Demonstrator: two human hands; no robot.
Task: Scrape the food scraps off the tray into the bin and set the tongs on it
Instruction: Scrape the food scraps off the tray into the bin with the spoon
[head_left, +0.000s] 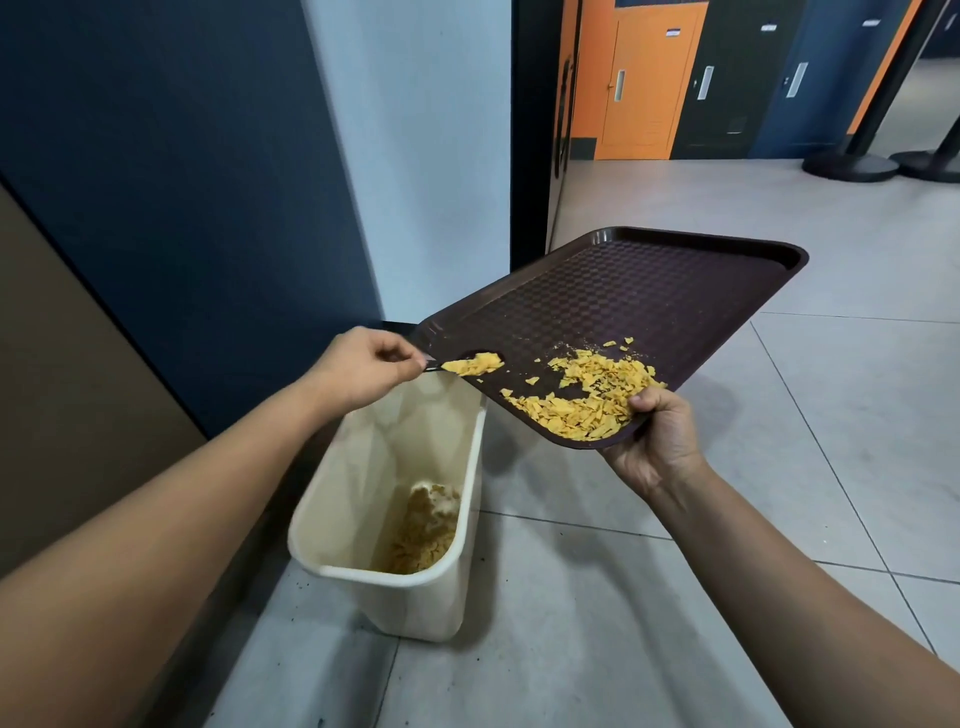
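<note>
The job looks about midway. The right hand (657, 441) grips the near corner of the tilted tray (675, 291) above the bin (363, 519), which already holds some scraps. The left hand (363, 366) pinches the tongs (470, 364), fingers clenched on them, dragging flakes. The main pile of scraps (587, 400) remains; the tongs are not yet set down.

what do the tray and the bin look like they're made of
The tray looks like moulded plastic: dark brown, with a raised woven-pattern surface, a smooth rounded rim and a dull sheen. The bin also looks like plastic: cream, matt, with thin smooth walls, a rolled lip and a slightly translucent look where light passes through near the top. Neither can be confirmed by look alone.
</note>
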